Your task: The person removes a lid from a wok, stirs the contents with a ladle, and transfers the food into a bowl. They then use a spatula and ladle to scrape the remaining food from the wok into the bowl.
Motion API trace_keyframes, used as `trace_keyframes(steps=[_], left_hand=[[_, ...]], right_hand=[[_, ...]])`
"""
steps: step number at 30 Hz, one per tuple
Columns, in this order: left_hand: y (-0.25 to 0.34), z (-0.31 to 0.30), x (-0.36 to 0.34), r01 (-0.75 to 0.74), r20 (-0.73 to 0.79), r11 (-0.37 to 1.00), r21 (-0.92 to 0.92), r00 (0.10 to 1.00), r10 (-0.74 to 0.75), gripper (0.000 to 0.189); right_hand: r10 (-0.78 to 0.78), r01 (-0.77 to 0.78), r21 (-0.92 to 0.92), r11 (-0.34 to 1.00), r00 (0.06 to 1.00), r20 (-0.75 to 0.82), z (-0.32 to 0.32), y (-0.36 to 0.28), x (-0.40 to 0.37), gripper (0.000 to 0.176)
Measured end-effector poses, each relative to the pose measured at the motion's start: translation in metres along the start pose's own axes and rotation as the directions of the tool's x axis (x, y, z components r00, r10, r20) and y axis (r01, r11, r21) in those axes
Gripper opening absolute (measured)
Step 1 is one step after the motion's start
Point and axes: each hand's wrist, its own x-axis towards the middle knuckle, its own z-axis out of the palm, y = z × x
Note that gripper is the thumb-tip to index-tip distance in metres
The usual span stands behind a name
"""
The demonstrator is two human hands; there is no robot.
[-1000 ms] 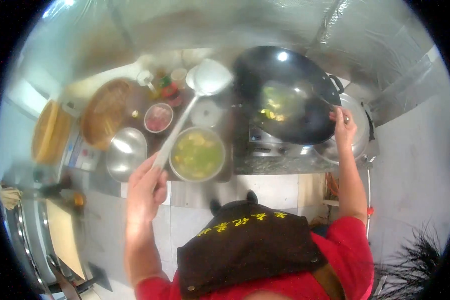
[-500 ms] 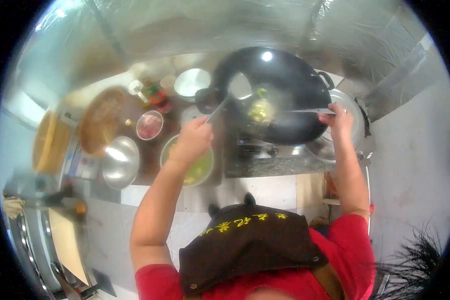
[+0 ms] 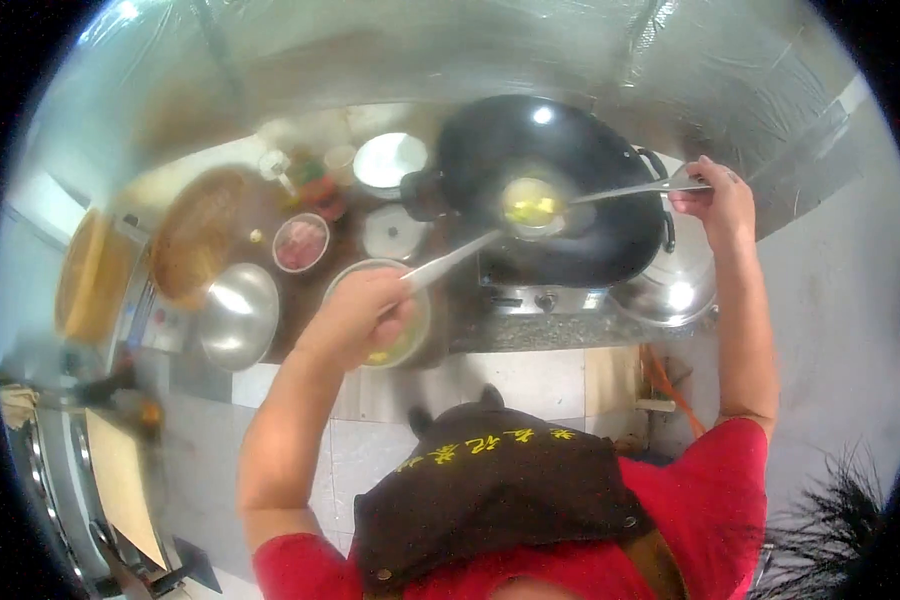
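My left hand (image 3: pixel 365 310) is closed around the handle of a metal ladle (image 3: pixel 455 260), which slants up into the black wok (image 3: pixel 480 150). From the other side, my right hand (image 3: pixel 718 200) grips a long-handled metal utensil (image 3: pixel 630 190) that reaches towards the wok's middle. The two tools meet around some yellow-green food (image 3: pixel 535 208), which sits in a rounded metal head; steam blurs which tool that head belongs to. Below my left hand, and partly hidden by it, stands a bowl of pale green food (image 3: pixel 410 340).
Left of the wok are a bowl of raw meat (image 3: pixel 301 243), a steel bowl (image 3: pixel 240 317), a white bowl (image 3: pixel 390 162) and a brown round board (image 3: pixel 195 240). A metal lid (image 3: pixel 675 290) lies at right. Clear plastic sheeting (image 3: pixel 370 60) hangs behind the stove.
My left hand has lowered, and its ladle has swung towards the wok's middle. My right hand has moved up and right. The food is now gathered in a rounded metal head.
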Motion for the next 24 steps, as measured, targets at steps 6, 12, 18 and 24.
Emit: trace_keyframes(steps=[6,12,18,24], left_hand=[[0.039,-0.032,-0.102,0.228,-0.187,0.930,-0.288,0.939,-0.288,0.032],[0.019,-0.072,-0.187,0.237,-0.357,0.926,-0.292,0.872,-0.336,0.040],[-0.045,-0.098,-0.209,0.223,-0.544,0.950,-0.217,0.781,-0.307,0.044],[-0.068,-0.109,-0.214,0.209,-0.599,0.967,-0.144,0.759,-0.254,0.042]], right_hand=[[0.084,-0.086,0.020,0.996,0.990,0.114,0.040,-0.014,-0.017,0.029],[0.172,-0.209,0.111,0.972,0.946,0.276,0.110,0.007,-0.061,0.025],[0.263,-0.315,0.127,0.941,0.912,0.316,0.164,0.066,-0.106,0.028],[-0.222,0.368,-0.075,0.927,0.698,0.681,0.173,0.132,-0.164,0.015]])
